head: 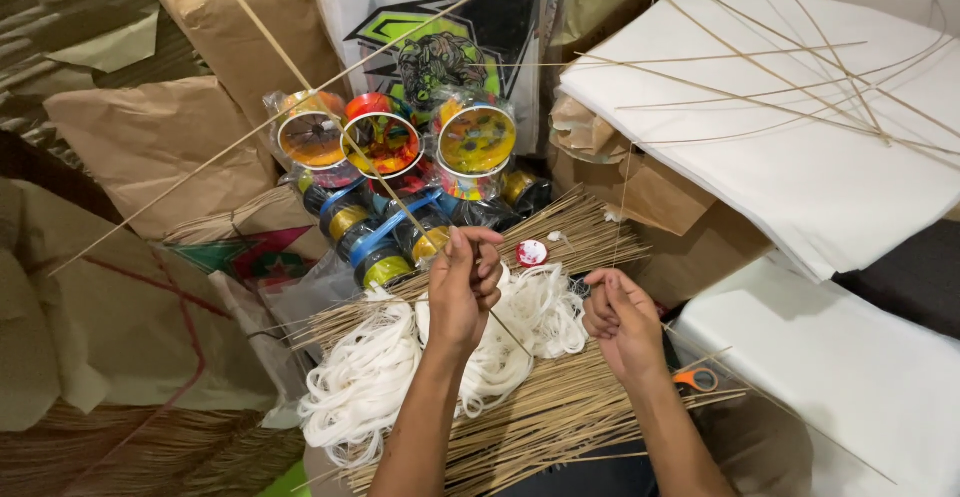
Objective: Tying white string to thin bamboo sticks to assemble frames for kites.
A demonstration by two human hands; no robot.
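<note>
Bamboo splints (560, 417) lie heaped nearest the lens beneath two bare hands: the left hand (465, 292) pinches a long thin stick (300, 82) that slants up and away to the left, while the right hand (620, 322) is curled, seemingly on fine thread. Light, springy and likely brittle, such a stick seems best gripped close to the working point. White cord (370, 377), colourful spools (385, 142), orange scissors (697, 379) and white paper sheets (800, 157) lie around

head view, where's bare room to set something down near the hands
Bare patches: the white sheet right of the right hand, past the orange scissors. Crowded: bamboo sticks and white string under both hands; thread spools ahead of the left hand.
</note>
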